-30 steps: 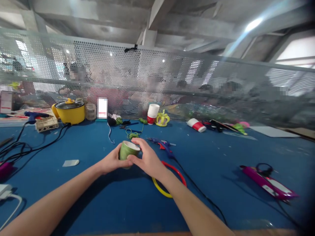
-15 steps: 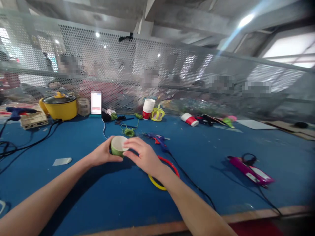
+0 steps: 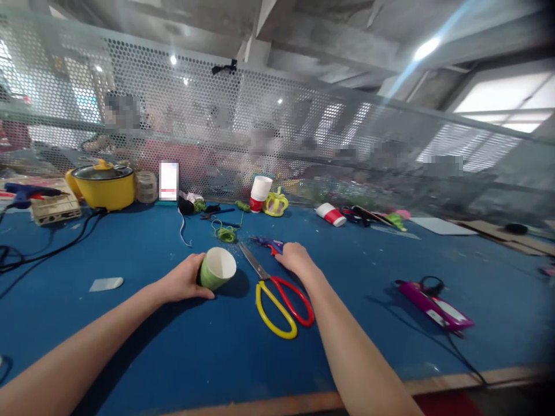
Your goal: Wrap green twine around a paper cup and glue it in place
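the blue tabletop [image 3: 173, 346] is spreading under everything, with the yellow electric pot [image 3: 106, 188] standing at its far left. the scissors [image 3: 264, 276], yellow and red at the handles, are lying open-side down the middle, between the two hands. just left of them, the pale green cup [image 3: 213, 273] is tilting, its white mouth facing up and to the right. beyond the scissors, the blue glue gun [image 3: 269, 242] is lying with its nozzle pointing left, near the green yarn [image 3: 226, 234].

doing this well is probably calling for light, even pressure on the cup's wall and for keeping fingers behind the nozzle, which could be hot. the left hand [image 3: 186, 279] is wrapping the cup's left side, thumb on the near side. the right hand [image 3: 296, 257] is covering the glue gun's rear; its fingertips are hiding, so i cannot tell whether they are gripping.
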Available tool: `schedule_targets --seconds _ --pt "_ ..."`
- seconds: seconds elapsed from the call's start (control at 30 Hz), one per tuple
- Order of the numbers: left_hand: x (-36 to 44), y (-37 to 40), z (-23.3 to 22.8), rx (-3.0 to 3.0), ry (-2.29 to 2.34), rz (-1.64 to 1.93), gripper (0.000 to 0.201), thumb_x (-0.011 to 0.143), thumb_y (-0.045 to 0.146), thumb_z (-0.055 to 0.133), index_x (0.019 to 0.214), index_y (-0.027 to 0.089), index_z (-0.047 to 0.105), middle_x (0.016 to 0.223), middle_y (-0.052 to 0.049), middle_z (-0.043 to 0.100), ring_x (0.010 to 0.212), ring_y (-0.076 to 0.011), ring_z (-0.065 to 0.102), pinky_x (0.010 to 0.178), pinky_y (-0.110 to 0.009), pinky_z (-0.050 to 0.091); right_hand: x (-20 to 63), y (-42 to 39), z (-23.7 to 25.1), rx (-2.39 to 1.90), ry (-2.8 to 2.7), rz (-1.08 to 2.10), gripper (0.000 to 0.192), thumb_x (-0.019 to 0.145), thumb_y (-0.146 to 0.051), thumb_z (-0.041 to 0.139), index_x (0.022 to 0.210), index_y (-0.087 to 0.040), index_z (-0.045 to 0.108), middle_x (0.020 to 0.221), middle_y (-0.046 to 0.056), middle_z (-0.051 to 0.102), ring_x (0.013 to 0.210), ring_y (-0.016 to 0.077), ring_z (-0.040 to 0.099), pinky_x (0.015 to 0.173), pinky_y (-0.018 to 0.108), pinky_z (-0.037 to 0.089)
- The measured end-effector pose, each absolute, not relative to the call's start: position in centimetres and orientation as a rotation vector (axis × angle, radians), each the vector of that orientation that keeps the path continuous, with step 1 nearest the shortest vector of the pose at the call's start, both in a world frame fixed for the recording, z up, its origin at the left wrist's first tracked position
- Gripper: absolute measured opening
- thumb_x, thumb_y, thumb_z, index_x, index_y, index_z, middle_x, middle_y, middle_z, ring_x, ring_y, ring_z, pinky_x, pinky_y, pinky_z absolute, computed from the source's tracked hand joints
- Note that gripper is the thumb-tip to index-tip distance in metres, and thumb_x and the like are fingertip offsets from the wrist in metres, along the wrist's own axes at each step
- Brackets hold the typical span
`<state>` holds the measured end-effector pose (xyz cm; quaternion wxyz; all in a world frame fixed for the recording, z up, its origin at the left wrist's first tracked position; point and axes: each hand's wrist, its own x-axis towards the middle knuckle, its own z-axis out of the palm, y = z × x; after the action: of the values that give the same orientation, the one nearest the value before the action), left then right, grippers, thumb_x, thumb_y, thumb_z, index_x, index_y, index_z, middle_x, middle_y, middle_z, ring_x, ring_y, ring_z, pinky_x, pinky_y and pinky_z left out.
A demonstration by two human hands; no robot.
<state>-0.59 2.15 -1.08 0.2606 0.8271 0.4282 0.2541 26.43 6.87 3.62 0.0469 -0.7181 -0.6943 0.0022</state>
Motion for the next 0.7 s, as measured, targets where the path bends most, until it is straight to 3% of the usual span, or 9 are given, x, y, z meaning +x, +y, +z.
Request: schedule_targets --seconds 0.17,0.27,0.4,0.57,0.7 --pt "-3.1 3.3 0.3 2.362 1.293 0.488 0.07 0.045 0.031 0.079 0.109 0.017 0.055 0.105 -0.009 0.059 0.1 -0.0287 0.053 0.087 -0.037 0.043 24.5 5.7 4.2 -2.073 -2.202 0.025 0.03 0.082 -0.035 0.048 0.093 -0.013 0.064 0.094 0.013 0.064 0.09 0.0225 0.059 0.075 0.028 0.042" --pt "-5.3 5.3 0.6 2.327 1.538 0.459 0.031 0.062 0.022 0.066 0.092 0.017 0.062 0.087 -0.006 0.062 0.08 -0.0243 0.06 0.074 -0.034 0.048 23.2 5.4 4.4 -2.0 -2.237 0.029 0.029 0.081 -0.037 0.049 0.093 -0.014 0.063 0.096 0.011 0.063 0.091 0.0214 0.059 0.076 0.027 0.041" --pt "-6.1 7.6 -0.6 2.333 1.719 0.626 0.031 0.069 0.014 0.056 0.099 0.018 0.062 0.104 -0.01 0.055 0.094 -0.0256 0.055 0.088 -0.037 0.041 22.3 5.5 4.5 -1.984 -2.222 0.03 0.029 0.083 -0.036 0.046 0.092 -0.013 0.063 0.095 0.012 0.063 0.087 0.0214 0.059 0.073 0.028 0.042" --pt "-4.9 8.3 -1.7 2.348 1.677 0.791 0.014 0.074 0.019 0.051 0.075 0.019 0.066 0.101 -0.008 0.057 0.094 -0.0239 0.054 0.088 -0.036 0.041 22.6 4.8 5.2 -1.992 -2.242 0.05 0.028 0.085 -0.035 0.042 0.09 -0.015 0.062 0.094 0.01 0.064 0.085 0.0196 0.06 0.07 0.026 0.042" --pt "-4.6 7.6 0.0 2.302 1.614 0.94 0.011 0.073 0.018 0.053 0.067 0.018 0.062 0.086 -0.008 0.064 0.091 -0.0249 0.055 0.087 -0.038 0.04 23.3 2.7 5.8 -2.013 -2.392 0.173 0.023 0.075 -0.035 0.056 0.087 -0.016 0.062 0.083 0.01 0.066 0.076 0.0242 0.062 0.061 0.029 0.042"
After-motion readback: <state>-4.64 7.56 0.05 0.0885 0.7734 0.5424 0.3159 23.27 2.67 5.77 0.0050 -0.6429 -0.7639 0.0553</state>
